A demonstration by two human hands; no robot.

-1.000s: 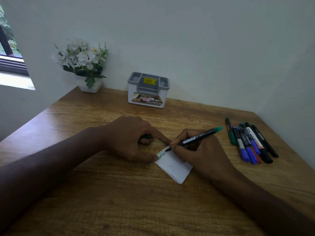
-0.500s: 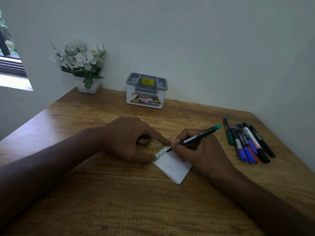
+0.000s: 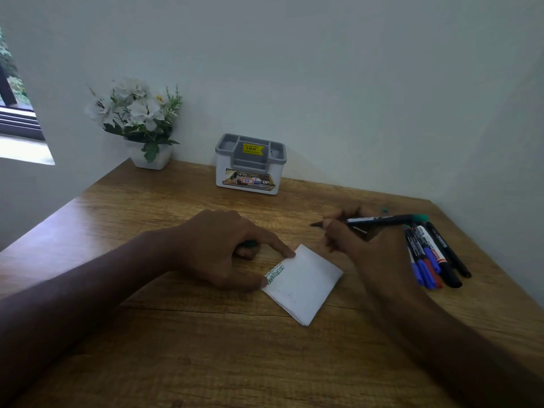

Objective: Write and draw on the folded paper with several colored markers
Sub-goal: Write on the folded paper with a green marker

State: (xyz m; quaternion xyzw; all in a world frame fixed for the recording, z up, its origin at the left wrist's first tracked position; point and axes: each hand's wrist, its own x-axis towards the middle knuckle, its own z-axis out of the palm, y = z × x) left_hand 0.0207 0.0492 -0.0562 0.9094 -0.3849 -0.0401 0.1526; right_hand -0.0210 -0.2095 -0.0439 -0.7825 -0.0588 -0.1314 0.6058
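A small folded white paper (image 3: 306, 285) lies on the wooden desk (image 3: 206, 348), with green scribbles along its upper left edge. My left hand (image 3: 223, 248) pins that edge with thumb and forefinger, and a green cap (image 3: 249, 244) sits tucked under its curled fingers. My right hand (image 3: 365, 242) is raised off the paper to the right and holds a green marker (image 3: 379, 220) level, tip pointing left. Several capped markers (image 3: 432, 254) in blue, red and black lie in a bunch to the right.
A grey and white desk organiser (image 3: 250, 164) stands at the back against the wall. A white pot of white flowers (image 3: 141, 122) sits in the back left corner. Walls close the desk at the back and right; a window is at far left.
My right hand has lifted the green marker off the paper and swung right toward the bunch of markers. The paper's face is now uncovered. My left hand has stayed on the paper.
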